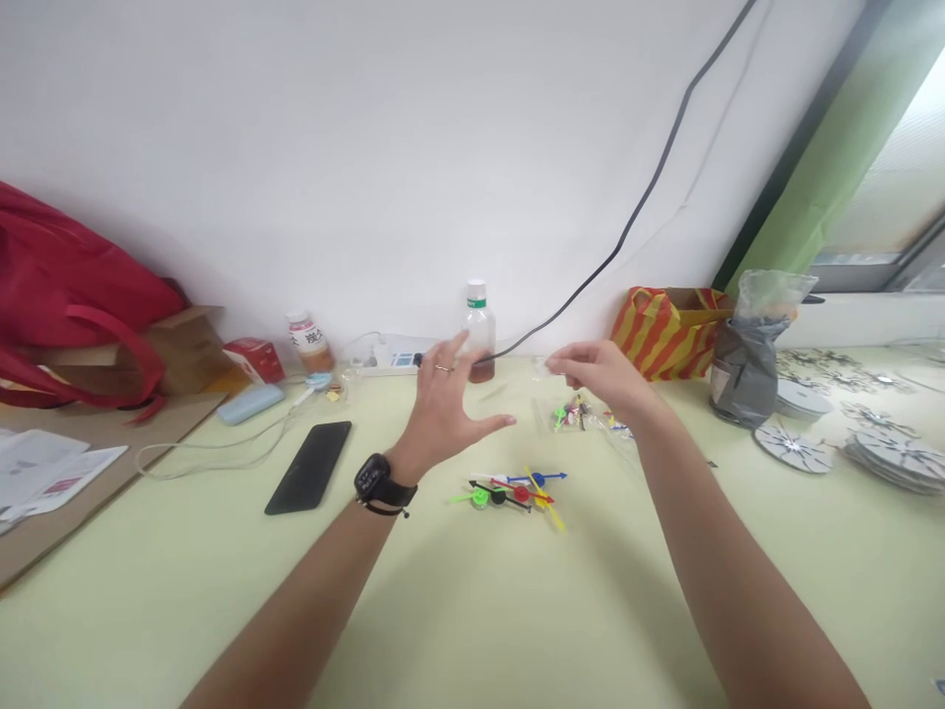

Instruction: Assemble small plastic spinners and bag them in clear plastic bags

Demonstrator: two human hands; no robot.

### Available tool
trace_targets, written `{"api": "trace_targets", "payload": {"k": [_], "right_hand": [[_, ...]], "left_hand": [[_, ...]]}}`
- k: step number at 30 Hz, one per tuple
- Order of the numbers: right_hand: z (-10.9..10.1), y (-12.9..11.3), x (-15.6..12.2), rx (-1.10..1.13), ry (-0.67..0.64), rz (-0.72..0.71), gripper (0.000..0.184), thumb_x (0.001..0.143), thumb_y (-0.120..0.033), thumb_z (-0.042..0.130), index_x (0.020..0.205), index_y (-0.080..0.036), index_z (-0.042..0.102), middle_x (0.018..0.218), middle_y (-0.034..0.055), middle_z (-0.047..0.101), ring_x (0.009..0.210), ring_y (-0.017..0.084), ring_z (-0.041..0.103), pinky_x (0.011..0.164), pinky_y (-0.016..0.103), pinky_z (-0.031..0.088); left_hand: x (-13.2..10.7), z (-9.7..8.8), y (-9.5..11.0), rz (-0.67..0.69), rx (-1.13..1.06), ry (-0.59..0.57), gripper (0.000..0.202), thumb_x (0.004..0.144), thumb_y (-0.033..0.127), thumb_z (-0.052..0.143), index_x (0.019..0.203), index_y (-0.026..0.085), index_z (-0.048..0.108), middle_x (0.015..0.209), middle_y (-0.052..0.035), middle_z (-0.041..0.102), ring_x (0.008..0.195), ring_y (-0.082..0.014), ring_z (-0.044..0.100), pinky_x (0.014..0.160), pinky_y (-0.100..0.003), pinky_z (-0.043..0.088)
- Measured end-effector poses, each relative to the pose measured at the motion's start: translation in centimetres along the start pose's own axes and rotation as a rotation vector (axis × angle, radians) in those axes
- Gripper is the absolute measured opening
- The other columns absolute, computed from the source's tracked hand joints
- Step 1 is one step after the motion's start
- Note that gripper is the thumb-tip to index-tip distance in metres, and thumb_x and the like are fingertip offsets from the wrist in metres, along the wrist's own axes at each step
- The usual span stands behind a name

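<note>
My left hand [443, 409] hovers above the table with fingers and thumb spread, holding nothing. A ring and a black watch [376, 480] are on it. My right hand [601, 374] is closed in a pinch on a small clear plastic bag [542, 370], faint and partly hidden by the fingertips. Between my forearms lies a loose cluster of plastic arrow spinners [521, 492] in green, black, red, white, blue and yellow. Below my right hand, a clear bag of colourful small parts [572, 414] rests on the table.
A bottle [479, 330] stands by the wall, a black cable [627, 222] passing in front. Left are a black phone [308, 468], a light-blue case [251, 404] and a red bag [81, 286]. Right are a striped bag [657, 335], a grey bag [745, 369] and stacked discs [901, 458].
</note>
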State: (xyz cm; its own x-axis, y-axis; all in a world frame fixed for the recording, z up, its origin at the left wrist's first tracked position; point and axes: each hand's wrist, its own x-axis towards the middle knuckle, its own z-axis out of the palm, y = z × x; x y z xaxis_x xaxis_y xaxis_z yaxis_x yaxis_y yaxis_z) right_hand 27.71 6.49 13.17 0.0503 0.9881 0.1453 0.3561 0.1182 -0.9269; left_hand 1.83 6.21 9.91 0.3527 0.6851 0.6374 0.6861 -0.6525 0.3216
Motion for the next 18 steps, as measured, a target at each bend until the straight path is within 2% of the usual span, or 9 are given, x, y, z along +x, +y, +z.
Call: {"api": "trace_targets", "payload": {"k": [2,4,5,7,9,10,14,16,18], "right_hand": [[1.3,-1.5,-1.2,-0.064,-0.091,-0.054,0.025,0.081,-0.041,0.075,0.086,-0.017,0.078,0.074,0.0030,0.067,0.064,0.013,0.054,0.057,0.026,0.042],[2.1,-2.3,-1.9,-0.112,-0.139,-0.150,0.029,0.087,-0.045,0.070,0.092,-0.018,0.077,0.081,0.0037,0.069,0.065,0.013,0.056,0.056,0.025,0.041],[2.4,-2.4,-2.0,-0.131,-0.119,-0.210,0.032,0.089,-0.048,0.068,0.099,-0.019,0.076,0.086,0.0042,0.070,0.065,0.013,0.056,0.056,0.025,0.042],[2.6,-2.1,-1.8,-0.184,0.013,-0.335,0.038,0.089,-0.052,0.069,0.111,-0.021,0.075,0.101,0.0066,0.071,0.064,0.013,0.056,0.058,0.027,0.044],[2.8,-1.2,-1.3,-0.220,0.153,-0.408,0.046,0.084,-0.054,0.075,0.117,-0.022,0.073,0.114,0.0091,0.070,0.063,0.012,0.054,0.060,0.029,0.047],[2.9,-0.7,-0.9,-0.202,0.158,-0.405,0.048,0.083,-0.055,0.076,0.117,-0.022,0.073,0.115,0.0096,0.071,0.061,0.012,0.053,0.060,0.030,0.047],[3.5,0.0,-0.2,0.076,-0.088,-0.272,0.044,0.085,-0.060,0.072,0.100,-0.019,0.073,0.088,0.0066,0.073,0.059,0.013,0.053,0.053,0.028,0.044],[3.8,-0.2,-0.2,0.150,-0.131,-0.254,0.038,0.085,-0.055,0.073,0.092,-0.018,0.072,0.081,0.0052,0.072,0.063,0.014,0.056,0.054,0.027,0.045],[4.0,-0.4,-0.4,0.135,-0.144,-0.270,0.030,0.085,-0.048,0.073,0.088,-0.019,0.071,0.081,0.0045,0.071,0.067,0.015,0.059,0.057,0.027,0.045]], "left_hand": [[0.0,0.5,0.4,0.035,-0.051,-0.071,0.067,0.081,0.056,0.081,0.138,0.028,0.062,0.150,-0.0094,0.058,0.141,-0.0370,0.046,0.121,-0.054,0.033],[0.2,0.8,0.1,-0.023,-0.195,-0.128,0.034,0.094,0.049,0.068,0.118,0.026,0.073,0.124,-0.0068,0.074,0.120,-0.0313,0.063,0.109,-0.049,0.045],[0.3,0.9,-0.3,-0.083,-0.297,-0.151,0.028,0.097,0.047,0.063,0.107,0.024,0.076,0.113,-0.0064,0.078,0.109,-0.0289,0.069,0.101,-0.046,0.051],[0.7,0.8,-1.2,-0.222,-0.542,-0.192,0.030,0.095,0.048,0.065,0.099,0.021,0.075,0.101,-0.0076,0.080,0.094,-0.0261,0.072,0.086,-0.040,0.056],[1.0,0.5,-2.0,-0.336,-0.725,-0.205,0.033,0.092,0.051,0.069,0.100,0.019,0.075,0.097,-0.0090,0.080,0.091,-0.0246,0.073,0.081,-0.037,0.056],[1.1,0.3,-2.3,-0.368,-0.782,-0.204,0.034,0.091,0.051,0.070,0.100,0.018,0.075,0.097,-0.0095,0.080,0.091,-0.0240,0.073,0.082,-0.036,0.055],[1.0,0.0,-2.6,-0.425,-0.854,-0.240,0.032,0.085,0.046,0.078,0.102,0.018,0.076,0.101,-0.0103,0.079,0.094,-0.0233,0.072,0.083,-0.034,0.053],[0.9,0.1,-2.3,-0.438,-0.874,-0.240,0.043,0.079,0.041,0.084,0.115,0.021,0.073,0.108,-0.0099,0.078,0.096,-0.0236,0.072,0.082,-0.034,0.053],[0.9,0.1,-1.8,-0.434,-0.883,-0.207,0.055,0.079,0.042,0.084,0.128,0.023,0.068,0.115,-0.0099,0.077,0.097,-0.0237,0.072,0.081,-0.034,0.053]]}}
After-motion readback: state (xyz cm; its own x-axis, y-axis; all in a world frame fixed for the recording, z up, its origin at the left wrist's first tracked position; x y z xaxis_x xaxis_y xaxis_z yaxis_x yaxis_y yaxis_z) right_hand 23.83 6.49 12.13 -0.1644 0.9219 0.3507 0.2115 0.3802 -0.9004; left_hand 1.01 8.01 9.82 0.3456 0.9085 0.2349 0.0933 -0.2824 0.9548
